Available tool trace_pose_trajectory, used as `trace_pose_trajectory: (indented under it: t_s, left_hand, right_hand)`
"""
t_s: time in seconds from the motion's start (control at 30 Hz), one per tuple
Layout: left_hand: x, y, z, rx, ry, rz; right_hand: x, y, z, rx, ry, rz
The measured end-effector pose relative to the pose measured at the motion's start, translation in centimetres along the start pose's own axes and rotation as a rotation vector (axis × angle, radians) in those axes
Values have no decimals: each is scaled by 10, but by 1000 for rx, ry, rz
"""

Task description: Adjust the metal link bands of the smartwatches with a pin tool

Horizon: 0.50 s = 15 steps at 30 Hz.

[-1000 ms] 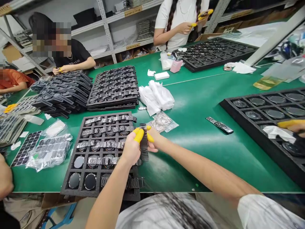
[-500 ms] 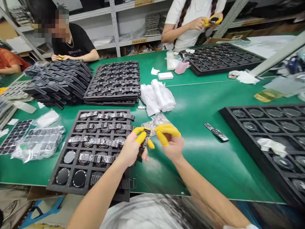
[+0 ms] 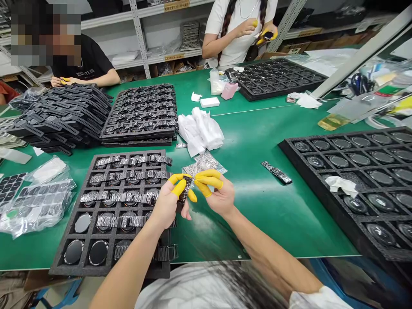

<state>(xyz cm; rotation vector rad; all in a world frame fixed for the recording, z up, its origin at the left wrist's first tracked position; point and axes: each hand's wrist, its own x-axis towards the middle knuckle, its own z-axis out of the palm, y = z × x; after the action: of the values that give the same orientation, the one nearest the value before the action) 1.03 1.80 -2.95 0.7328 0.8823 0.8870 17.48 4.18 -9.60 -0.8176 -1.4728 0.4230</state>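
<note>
Yellow finger covers are on both my hands. My left hand [image 3: 172, 195] is closed around a dark wrapped watch band [image 3: 184, 193], held upright above the table. Close beside it, my right hand [image 3: 216, 189] pinches at the band's upper end; anything between its fingertips is too small to make out. Behind the hands lies a clear bag of small metal pins [image 3: 209, 161]. To the left, a black foam tray [image 3: 109, 206] holds round watches, many with wrapped bands across them. Another wrapped band [image 3: 277, 173] rests alone on the green table [image 3: 244, 197].
At the right is a large foam tray [image 3: 322, 214] of round watch cases. White cloths [image 3: 201, 131] lie behind the bag. Stacked trays of watches [image 3: 140, 112] and dark straps [image 3: 61, 116] stand at the back left. Two people sit across the table.
My right hand has closed in on the band in my left hand, and its fingertips now meet the band's upper end. The camera view has shifted to the right.
</note>
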Motion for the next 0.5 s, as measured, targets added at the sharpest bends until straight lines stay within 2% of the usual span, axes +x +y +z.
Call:
trace_pose_trajectory:
  t_s: [0.3, 0.5]
  left_hand:
    - [2, -1, -1, 52, 38, 10]
    - [2, 0, -2, 41, 68, -10]
  right_hand:
    - [2, 3, -3, -37, -24, -14]
    - [-1, 2, -6, -189, -98, -188]
